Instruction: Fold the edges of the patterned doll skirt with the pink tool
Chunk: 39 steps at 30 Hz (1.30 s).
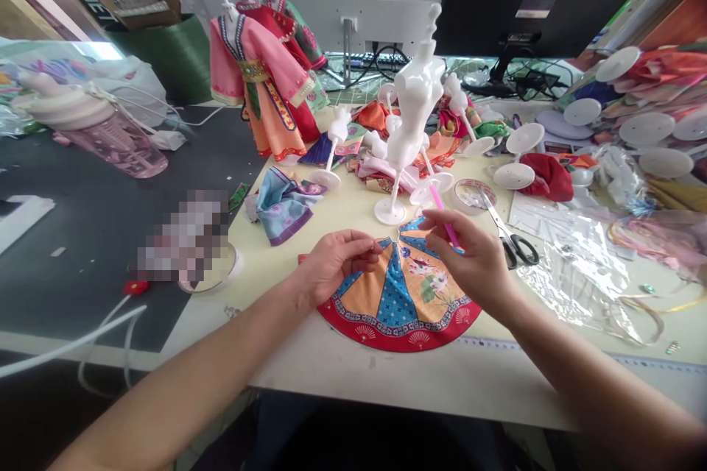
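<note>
A small fan-shaped skirt (pixel 395 291), with blue and orange panels and a red hem, lies spread on the table. Over its left part is my left hand (pixel 345 261), thumb and fingers pinched together; what they hold, if anything, is too small to name. My right hand (pixel 472 254) is above the skirt's right side, its fingers closed around a thin pink stick (pixel 436 197) that points up and to the left. Just behind the skirt stands a white mannequin (pixel 415 107) on a round base.
Black-handled scissors (pixel 519 249) and a tape roll (pixel 476 195) lie right of the hands. Blue cloth (pixel 281 204) is at the left, with dressed mannequins (pixel 257 77) behind. Clear plastic bags (pixel 579 272) and a ruler (pixel 635 364) are at the right.
</note>
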Available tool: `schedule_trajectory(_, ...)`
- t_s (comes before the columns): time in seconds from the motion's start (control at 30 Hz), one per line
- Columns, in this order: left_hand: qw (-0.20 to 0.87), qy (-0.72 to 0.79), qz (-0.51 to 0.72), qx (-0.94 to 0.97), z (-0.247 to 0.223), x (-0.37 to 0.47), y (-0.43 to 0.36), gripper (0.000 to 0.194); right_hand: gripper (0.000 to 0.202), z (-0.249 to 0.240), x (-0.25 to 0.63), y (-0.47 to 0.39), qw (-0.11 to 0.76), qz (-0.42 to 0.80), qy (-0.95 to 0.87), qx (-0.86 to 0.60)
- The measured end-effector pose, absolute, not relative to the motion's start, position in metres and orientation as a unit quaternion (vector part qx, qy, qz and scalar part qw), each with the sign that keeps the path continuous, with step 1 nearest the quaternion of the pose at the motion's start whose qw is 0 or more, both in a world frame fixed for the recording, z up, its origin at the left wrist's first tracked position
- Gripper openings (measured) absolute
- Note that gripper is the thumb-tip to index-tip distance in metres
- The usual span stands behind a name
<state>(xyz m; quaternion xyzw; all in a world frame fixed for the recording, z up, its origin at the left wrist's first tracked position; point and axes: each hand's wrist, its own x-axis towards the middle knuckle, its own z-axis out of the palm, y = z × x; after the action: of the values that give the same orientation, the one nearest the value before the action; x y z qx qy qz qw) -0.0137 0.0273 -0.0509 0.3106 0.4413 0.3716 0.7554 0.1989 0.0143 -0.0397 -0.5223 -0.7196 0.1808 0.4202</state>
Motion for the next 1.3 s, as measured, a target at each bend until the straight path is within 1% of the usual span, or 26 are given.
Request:
schedule_trajectory(0.17,0.759,0.438,0.381,0.294,-0.045,-0.008,0.021,0.002,0.031,-0.047,0.198,-0.022,0.449,0.197,-0.753,-0.438)
schedule_trajectory(0.37,0.763,0.434,0.388,0.281,-0.046,-0.001,0.013,0.006,0.045,-0.059,0.201,-0.034,0.455,0.171,-0.801,-0.351)
schedule_trajectory(0.6,0.779,0.416,0.386,0.267,-0.057,0.001,0.010,0.007,0.050,-0.061,0.201,-0.037,0.442,0.133,-0.822,-0.333)
schedule_trajectory(0.77,0.788,0.398,0.379,0.277,-0.061,-0.001,0.011,0.012,0.057,-0.060,0.203,-0.036,0.417,0.096,-0.846,-0.317)
schedule_trajectory(0.93,0.796,0.379,0.377,0.283,-0.061,-0.002,0.010,0.014,0.055,-0.057,0.205,-0.035,0.423,0.103,-0.843,-0.316)
schedule_trajectory(1.1,0.795,0.382,0.380,0.278,-0.061,-0.001,0.009,0.012,0.053,-0.053,0.205,-0.035,0.426,0.095,-0.840,-0.323)
schedule_trajectory(1.3,0.783,0.398,0.380,0.289,-0.061,-0.001,0.008,0.015,0.050,-0.054,0.205,-0.035,0.428,0.091,-0.838,-0.326)
